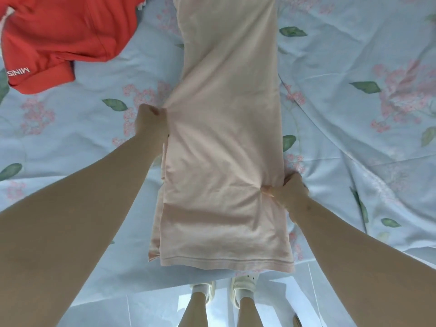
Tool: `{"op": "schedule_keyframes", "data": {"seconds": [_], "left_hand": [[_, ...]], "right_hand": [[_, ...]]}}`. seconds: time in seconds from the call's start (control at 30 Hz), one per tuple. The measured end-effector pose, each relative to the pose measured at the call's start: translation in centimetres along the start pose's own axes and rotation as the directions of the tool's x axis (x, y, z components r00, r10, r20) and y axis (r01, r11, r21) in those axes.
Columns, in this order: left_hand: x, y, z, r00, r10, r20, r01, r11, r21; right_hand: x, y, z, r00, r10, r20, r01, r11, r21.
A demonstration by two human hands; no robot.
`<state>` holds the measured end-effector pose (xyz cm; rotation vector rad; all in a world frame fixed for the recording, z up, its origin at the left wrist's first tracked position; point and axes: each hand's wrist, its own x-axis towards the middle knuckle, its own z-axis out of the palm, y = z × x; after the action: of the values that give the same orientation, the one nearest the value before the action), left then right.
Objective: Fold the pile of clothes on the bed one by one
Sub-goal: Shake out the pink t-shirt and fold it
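Observation:
A pale pink garment [224, 142] lies folded into a long narrow strip down the middle of the bed, its hem near the bed's front edge. My left hand [151, 121] grips its left edge about halfway along, fingers tucked under the cloth. Lower down on the right edge, my right hand [287, 192] pinches the fabric, thumb on top, and the cloth bunches there.
A red garment [63, 38] with white lettering lies crumpled at the top left. The bed sheet [354, 114] is light blue with pink flowers and green leaves. Below the bed's edge are a glossy tiled floor [141, 308] and my feet in white shoes [243, 289].

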<state>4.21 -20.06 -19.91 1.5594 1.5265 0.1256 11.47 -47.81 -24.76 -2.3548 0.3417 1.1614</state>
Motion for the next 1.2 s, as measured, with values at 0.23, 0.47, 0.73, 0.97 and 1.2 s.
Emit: {"op": "schedule_keyframes", "data": {"seconds": [0.23,0.47,0.73,0.97,1.2], "left_hand": [[-0.4,-2.9,-1.1,0.977,0.02,0.21,-0.065,0.976,0.207],[-3.4,-5.1,-2.9,0.922,-0.055,0.383,-0.034,0.974,0.224],[-8.0,-10.1,-4.6,0.92,-0.069,0.386,-0.02,0.975,0.221],[-9.6,-11.9,-5.6,0.964,-0.035,0.264,-0.013,0.984,0.176],[-12.3,-14.1,-5.9,0.973,-0.058,0.221,0.036,0.994,0.106]], "right_hand": [[0.2,-0.2,-0.1,0.999,0.033,0.019,-0.033,0.999,-0.018],[0.1,-0.2,-0.1,1.0,0.009,0.008,-0.009,1.0,0.003],[-1.2,0.9,-0.1,0.991,-0.127,-0.05,0.131,0.988,0.083],[-4.5,1.9,-0.5,0.967,-0.252,-0.044,0.256,0.96,0.117],[-7.6,4.5,-0.3,0.971,-0.239,0.005,0.234,0.957,0.17]]}}
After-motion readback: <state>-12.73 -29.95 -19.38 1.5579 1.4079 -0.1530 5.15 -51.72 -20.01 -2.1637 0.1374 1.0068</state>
